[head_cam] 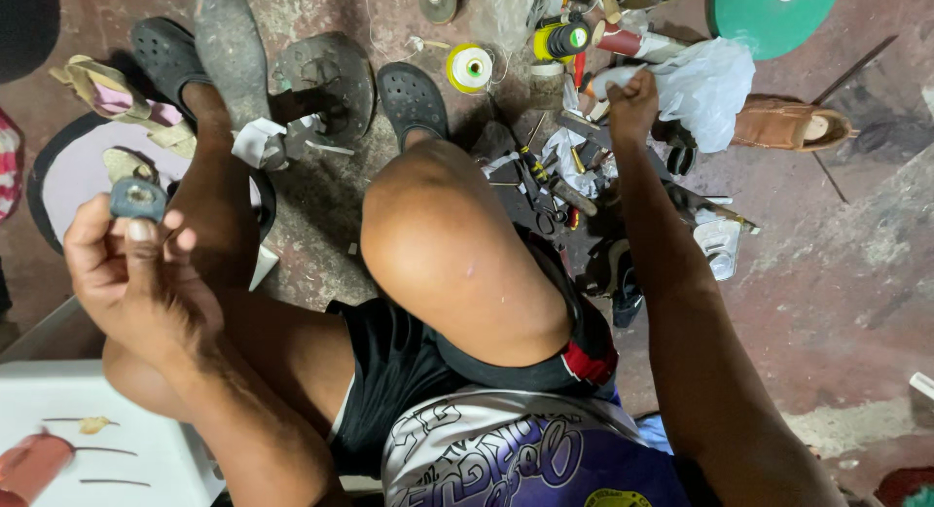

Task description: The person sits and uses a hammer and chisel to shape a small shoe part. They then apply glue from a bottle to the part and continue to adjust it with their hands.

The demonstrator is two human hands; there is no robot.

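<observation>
Left grip (126,264) pinched on small grey buckle piece (138,198), raised at 9 o'clock near the face, seemingly to inspect it | right grip (632,103) reaching to 1 o'clock, curled into tool pile (555,176) beside white plastic bag (705,84), hold unclear | yellow thread spool (470,67) at 12, brown shoe (788,125) at 2, on floor within reach

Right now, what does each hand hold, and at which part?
The left hand pinches a small grey-blue metal piece at its lower edge, thumb in front. The right hand reaches into the heap of tools; whether its grip holds anything cannot be told.
</observation>
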